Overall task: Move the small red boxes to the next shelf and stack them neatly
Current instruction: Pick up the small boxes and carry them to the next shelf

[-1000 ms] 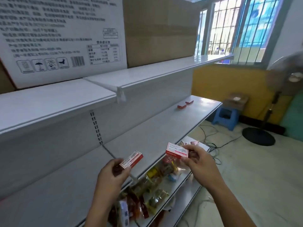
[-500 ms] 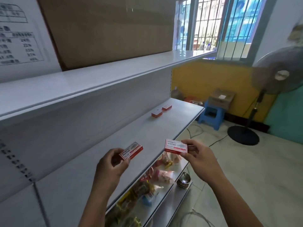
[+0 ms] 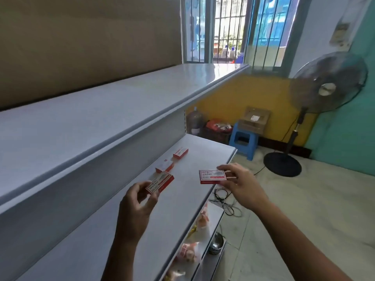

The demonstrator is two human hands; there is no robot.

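Observation:
My left hand [image 3: 135,207] pinches one small red-and-white box [image 3: 160,183] above the white middle shelf [image 3: 194,191]. My right hand [image 3: 241,184] holds a second small red box [image 3: 213,176] by its right end, over the shelf's front edge. Two more small red boxes lie flat on the shelf farther along: the nearer one [image 3: 164,166] just beyond my left hand's box, the farther one [image 3: 180,153] near the shelf's far end. They lie apart, not stacked.
An upper white shelf [image 3: 101,122] overhangs at the left, with a big cardboard carton [image 3: 85,41] on it. Snack packets [image 3: 190,252] and a metal bowl [image 3: 216,243] sit on lower shelves. On the floor are a blue stool [image 3: 243,141], a standing fan [image 3: 326,84] and cables [image 3: 225,201].
I have moved along the shelving toward its far end; both hands, each still holding a box, are now close to the two boxes lying on the shelf.

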